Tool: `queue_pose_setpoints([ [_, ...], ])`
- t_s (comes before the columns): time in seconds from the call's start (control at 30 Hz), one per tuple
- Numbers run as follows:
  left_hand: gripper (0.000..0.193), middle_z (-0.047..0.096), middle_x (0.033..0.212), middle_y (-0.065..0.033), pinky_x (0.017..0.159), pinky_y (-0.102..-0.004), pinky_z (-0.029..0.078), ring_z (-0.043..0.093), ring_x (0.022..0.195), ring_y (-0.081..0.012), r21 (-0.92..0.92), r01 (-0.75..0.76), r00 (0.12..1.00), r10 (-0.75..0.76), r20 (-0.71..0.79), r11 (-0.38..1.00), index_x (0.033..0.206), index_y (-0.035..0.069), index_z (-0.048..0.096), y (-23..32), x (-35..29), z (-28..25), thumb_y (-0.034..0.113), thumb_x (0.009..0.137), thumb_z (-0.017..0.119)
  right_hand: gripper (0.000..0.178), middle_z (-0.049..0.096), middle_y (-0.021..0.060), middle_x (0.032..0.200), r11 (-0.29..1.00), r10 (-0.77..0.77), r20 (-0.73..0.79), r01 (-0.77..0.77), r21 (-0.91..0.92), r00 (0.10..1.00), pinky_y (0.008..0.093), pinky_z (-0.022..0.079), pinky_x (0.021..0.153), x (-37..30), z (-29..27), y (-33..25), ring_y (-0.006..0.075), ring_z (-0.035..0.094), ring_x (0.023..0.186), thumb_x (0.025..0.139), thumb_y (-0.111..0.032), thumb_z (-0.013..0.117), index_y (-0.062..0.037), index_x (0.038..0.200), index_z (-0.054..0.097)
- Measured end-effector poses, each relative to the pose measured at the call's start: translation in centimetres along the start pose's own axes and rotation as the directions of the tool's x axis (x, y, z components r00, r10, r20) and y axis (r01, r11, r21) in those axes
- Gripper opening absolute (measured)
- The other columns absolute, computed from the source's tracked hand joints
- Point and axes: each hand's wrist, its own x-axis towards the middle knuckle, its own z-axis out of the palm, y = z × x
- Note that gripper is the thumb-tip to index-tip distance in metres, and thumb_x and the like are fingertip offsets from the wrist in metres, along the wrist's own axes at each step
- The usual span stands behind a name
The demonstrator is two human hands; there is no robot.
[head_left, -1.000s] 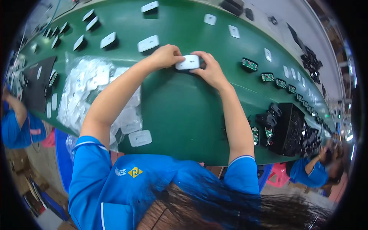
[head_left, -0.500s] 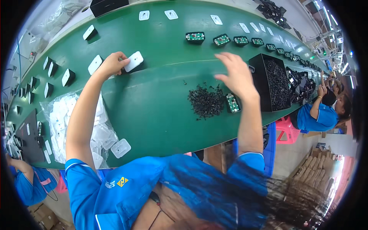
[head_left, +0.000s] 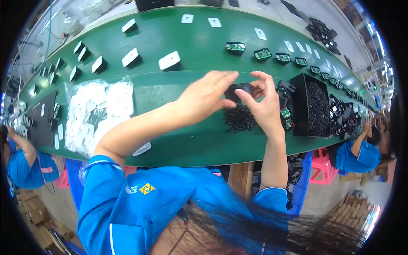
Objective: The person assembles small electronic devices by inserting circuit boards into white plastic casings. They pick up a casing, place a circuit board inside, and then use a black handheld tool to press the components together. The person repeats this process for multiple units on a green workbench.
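Note:
Above a pile of small black parts (head_left: 239,118), my right hand (head_left: 265,100) grips a small black plastic case (head_left: 236,92) between thumb and fingers. My left hand (head_left: 208,94) is just left of that case, fingers stretched out and thumb apart; whether it touches the case is unclear. Beyond my left hand a black case with a white lid (head_left: 170,61) lies tilted on the green table. A green circuit board (head_left: 286,113) and a dark case (head_left: 286,86) sit beside my right hand, partly hidden by it.
Several white-lidded cases (head_left: 131,58) stand at the left. A clear bag of white lids (head_left: 100,108) lies near my left arm. Open cases with circuit boards (head_left: 262,54) line the far right, beside a black bin of small parts (head_left: 301,106). Co-workers sit at both sides.
My left hand has left the white-lidded case on the table and moved right. My right hand, open before, now holds a black case. The whole view has shifted.

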Motion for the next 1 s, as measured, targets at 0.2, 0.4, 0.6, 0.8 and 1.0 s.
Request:
queue_pose_setpoints([
  [0.2, 0.037, 0.064, 0.096, -0.0072, 0.073, -0.0276, 0.048, 0.060, 0.084, -0.0161, -0.750, 0.550, 0.830, -0.344, 0.440, 0.368, 0.114, 0.001, 0.056, 0.3, -0.8, -1.7, 0.032, 0.094, 0.054, 0.047, 0.061, 0.0066, 0.102, 0.883, -0.046, -0.069, 0.073, 0.463, 0.997, 0.0247, 0.046, 0.072, -0.7, 2.0, -0.8, 0.0108, 0.057, 0.085, 0.084, -0.019, 0.069, -0.0024, 0.123, 0.050],
  [0.4, 0.045, 0.065, 0.091, -0.0073, 0.067, -0.0244, 0.047, 0.059, 0.077, -0.0121, -0.807, 0.562, 0.805, -0.104, 0.584, -0.182, 0.105, 0.003, 0.059, -1.3, -4.5, -1.0, 0.043, 0.098, 0.042, 0.031, 0.056, 0.0071, 0.122, 0.876, -0.472, 0.064, 0.459, 0.146, 0.879, 0.0301, 0.042, 0.079, -1.9, 1.4, -1.9, 0.0224, 0.049, 0.106, 0.076, -0.017, 0.072, -0.0128, 0.107, 0.070],
  [0.6, 0.044, 0.065, 0.090, -0.0088, 0.061, -0.0246, 0.047, 0.058, 0.070, -0.0129, -0.739, 0.601, 0.774, -0.009, 0.633, -0.306, 0.102, 0.002, 0.060, -1.6, -5.3, -0.8, 0.043, 0.096, 0.045, 0.025, 0.056, 0.0051, 0.122, 0.860, -0.504, 0.203, 0.467, 0.204, 0.839, 0.0298, 0.042, 0.075, -1.6, 1.2, -2.1, 0.0218, 0.048, 0.105, 0.073, -0.017, 0.074, -0.0181, 0.098, 0.073],
  [0.8, 0.046, 0.063, 0.095, -0.0073, 0.060, -0.0237, 0.045, 0.057, 0.073, -0.0117, -0.726, 0.624, 0.773, 0.091, 0.628, -0.289, 0.113, 0.001, 0.057, -1.5, -5.8, -0.7, 0.042, 0.093, 0.053, 0.018, 0.057, 0.0043, 0.108, 0.837, -0.542, 0.163, 0.514, 0.185, 0.824, 0.0296, 0.040, 0.065, -2.2, 1.6, -2.8, 0.0213, 0.049, 0.095, 0.064, -0.013, 0.079, -0.0139, 0.079, 0.069],
  [1.0, 0.064, 0.059, 0.104, -0.0094, 0.076, -0.0295, 0.047, 0.056, 0.084, -0.0182, -0.840, 0.225, 0.957, -0.273, 0.097, 0.493, 0.128, -0.002, 0.046, 2.1, -4.7, -2.2, 0.040, 0.084, 0.066, 0.020, 0.057, 0.0049, 0.087, 0.856, -0.392, -0.326, 0.471, 0.212, 0.860, 0.0289, 0.042, 0.067, -4.9, 5.2, -2.6, 0.0195, 0.051, 0.077, 0.071, 0.001, 0.074, -0.0068, 0.085, 0.063],
])
